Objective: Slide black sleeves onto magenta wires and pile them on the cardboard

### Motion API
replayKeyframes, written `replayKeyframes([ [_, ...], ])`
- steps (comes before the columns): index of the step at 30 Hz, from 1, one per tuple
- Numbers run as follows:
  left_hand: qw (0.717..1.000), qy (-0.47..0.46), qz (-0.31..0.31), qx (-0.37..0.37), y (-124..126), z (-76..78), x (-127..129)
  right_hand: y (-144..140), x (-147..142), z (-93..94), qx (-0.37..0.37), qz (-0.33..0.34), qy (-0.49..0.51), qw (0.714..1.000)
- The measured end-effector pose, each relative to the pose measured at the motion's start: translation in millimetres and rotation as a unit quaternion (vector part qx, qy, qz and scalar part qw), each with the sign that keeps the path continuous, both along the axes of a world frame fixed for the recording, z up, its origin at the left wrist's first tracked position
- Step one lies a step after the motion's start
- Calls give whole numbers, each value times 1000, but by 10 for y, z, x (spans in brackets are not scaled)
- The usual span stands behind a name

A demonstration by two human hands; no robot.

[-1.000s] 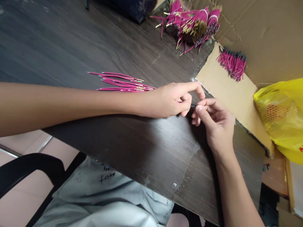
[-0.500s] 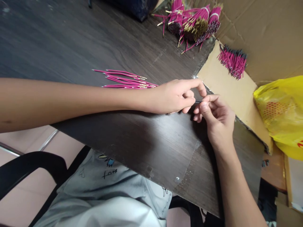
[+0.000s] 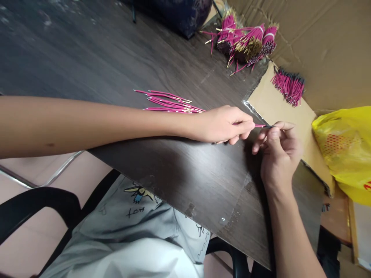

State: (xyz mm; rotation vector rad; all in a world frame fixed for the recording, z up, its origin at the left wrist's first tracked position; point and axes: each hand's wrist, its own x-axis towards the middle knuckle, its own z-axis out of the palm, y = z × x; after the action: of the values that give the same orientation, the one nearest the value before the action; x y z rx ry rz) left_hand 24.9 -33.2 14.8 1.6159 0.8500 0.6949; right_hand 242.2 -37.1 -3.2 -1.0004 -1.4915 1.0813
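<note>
A flattened cardboard box point(image 3: 319, 42) lies open at the far right of the dark wooden counter point(image 3: 101, 58), and a loose bunch of pink wires with dark tips point(image 3: 288, 84) rests on its inner flap. Just beside the box, on the counter, banded bundles of pink wires point(image 3: 246, 38) are heaped with their brass ends showing. A yellow plastic bag point(image 3: 344, 150) sits at the right edge; what it holds cannot be made out.

Near the counter's right end, the left hand point(image 3: 224, 124) and the right hand point(image 3: 279, 148) share a single pink wire point(image 3: 259, 125), stretched level between them just above the surface. The left grip is closed on the wire, fingers and thumb curled around it; the right grip is pinched together on its dark tip between thumb and forefinger. Most of the wire's length is hidden inside the left hand, and the tip itself is too small to read.

Behind the left wrist a small fan of loose pink wires point(image 3: 169, 102) lies flat, partly covered by the forearm. A dark bag point(image 3: 179, 11) is cut off at the top edge.
</note>
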Motion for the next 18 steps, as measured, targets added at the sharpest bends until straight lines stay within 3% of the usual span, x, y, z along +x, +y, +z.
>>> replayKeyframes([
  [11, 998, 31, -19, 57, 42, -46, -58, -103, -103, 6, -45, 50, -43, 997],
  [18, 998, 47, -26, 18, 38, -65, -95, -71, -143, -65, -44, -14, -2, 999],
])
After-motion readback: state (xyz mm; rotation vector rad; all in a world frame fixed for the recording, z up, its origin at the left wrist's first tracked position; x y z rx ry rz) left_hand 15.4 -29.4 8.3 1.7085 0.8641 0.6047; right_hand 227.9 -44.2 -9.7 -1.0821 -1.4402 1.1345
